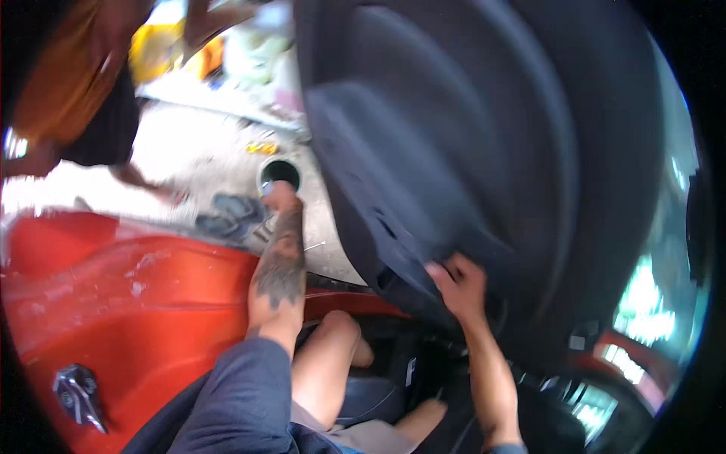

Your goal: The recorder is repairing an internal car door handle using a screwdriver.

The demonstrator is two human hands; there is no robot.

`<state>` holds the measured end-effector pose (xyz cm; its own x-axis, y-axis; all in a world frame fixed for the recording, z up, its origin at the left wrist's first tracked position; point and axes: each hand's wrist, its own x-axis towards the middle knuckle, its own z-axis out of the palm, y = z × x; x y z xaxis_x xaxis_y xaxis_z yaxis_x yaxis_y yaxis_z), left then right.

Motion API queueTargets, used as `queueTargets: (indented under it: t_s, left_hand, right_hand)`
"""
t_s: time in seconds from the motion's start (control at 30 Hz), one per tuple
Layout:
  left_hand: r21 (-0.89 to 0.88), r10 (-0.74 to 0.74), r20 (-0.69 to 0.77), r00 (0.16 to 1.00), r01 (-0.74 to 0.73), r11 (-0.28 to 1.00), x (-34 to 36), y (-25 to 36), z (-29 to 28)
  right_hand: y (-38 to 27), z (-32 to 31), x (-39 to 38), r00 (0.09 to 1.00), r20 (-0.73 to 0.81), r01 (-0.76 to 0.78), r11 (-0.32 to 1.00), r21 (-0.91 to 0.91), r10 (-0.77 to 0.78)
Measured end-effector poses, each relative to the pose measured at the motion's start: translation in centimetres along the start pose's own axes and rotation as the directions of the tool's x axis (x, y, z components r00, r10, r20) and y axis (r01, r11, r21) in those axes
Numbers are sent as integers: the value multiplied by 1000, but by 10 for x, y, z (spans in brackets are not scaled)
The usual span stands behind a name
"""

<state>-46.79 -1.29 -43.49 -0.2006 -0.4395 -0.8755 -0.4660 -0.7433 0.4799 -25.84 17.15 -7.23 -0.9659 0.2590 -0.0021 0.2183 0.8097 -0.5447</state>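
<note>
Concrete floor (198, 140) spreads beyond red bodywork (144, 284); the black panel (446, 166) rises right of the left hand (284, 197), which meets the bucket (281, 169), its grip hidden; the right hand (461, 284) half-curls against the panel's lower part, whether gripping I cannot tell.

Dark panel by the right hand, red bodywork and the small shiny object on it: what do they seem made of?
Dark panel: probably moulded plastic, matte, from its dull sheen and smooth ridges. Red bodywork: fairly glossy paint with pale scuffs; metal likely, though paint hides the base. Shiny object: perhaps chromed metal or plated plastic, judging by bright reflections.
</note>
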Motion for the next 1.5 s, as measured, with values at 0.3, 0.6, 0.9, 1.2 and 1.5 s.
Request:
queueTargets:
  t_s: [0.3, 0.6, 0.9, 1.2, 1.5]
  left_hand:
    - [-498, 666, 539, 515, -443, 745, -338, 79, -192]
    - [231, -247, 968, 51, -567, 791, -405, -21, -342]
    - [550, -696, 652, -302, -443, 708, -452, -78, -458]
    - [434, -813, 429, -394, -699, 568, -483, -90, -531]
    - [442, -776, 475, -415, -650, 618, -478, -81, -509]
  right_hand:
    - [-6, -6, -36, 907, -333, 273, 962, -6, -259]
    - [-21, -21, -253, 771, -635, 406, 811, 422, -56]
    - [-15, -35, -438, 555, -817, 266, 898, 351, 155]
    - [-36, -40, -545, 538, -837, 258, 927, 273, 97]
    - [-43, -47, -516, 598, -793, 232, 922, 309, 115]
